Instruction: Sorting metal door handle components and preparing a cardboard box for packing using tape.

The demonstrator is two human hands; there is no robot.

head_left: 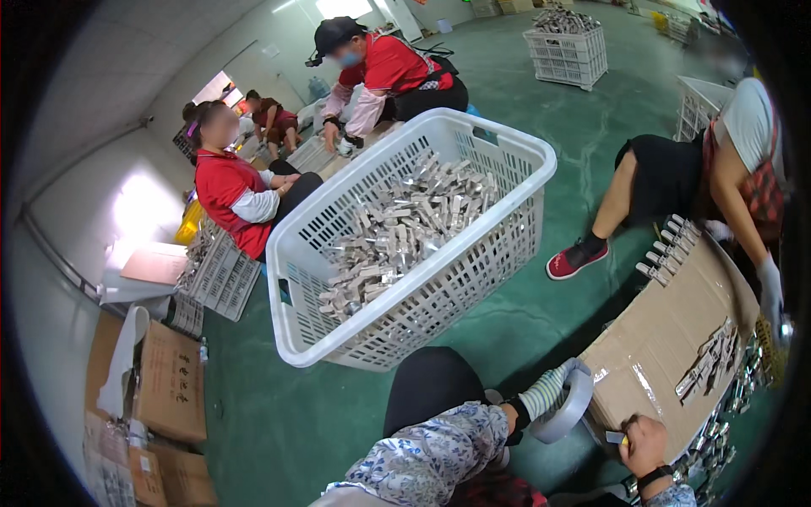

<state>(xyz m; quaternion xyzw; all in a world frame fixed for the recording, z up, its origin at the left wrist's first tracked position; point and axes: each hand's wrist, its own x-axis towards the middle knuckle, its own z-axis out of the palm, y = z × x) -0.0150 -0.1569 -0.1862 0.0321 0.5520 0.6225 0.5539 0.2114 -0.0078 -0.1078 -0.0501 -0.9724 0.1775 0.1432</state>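
Observation:
My left hand (541,395), in a striped glove below a floral sleeve, is closed on a wide roll of clear tape (561,416) at the near corner of a cardboard sheet. Bare, with a dark band at the wrist, my right hand (646,444) is closed around a small cutter (617,438); its flat grey tip and a bit of yellow stick out to the left. Strips of shiny tape lie on the cardboard (621,359). A cluster of flat metal clips (710,362) rests on it, and more clips (669,252) line its far edge.
A large white plastic basket (414,304) full of metal parts (405,228) stands ahead. Loose metal pieces (710,460) lie beyond my right hand. A co-worker's gloved hand (770,291) is at the cardboard's right side. Cardboard boxes (173,380) stand at left; several people sit nearby.

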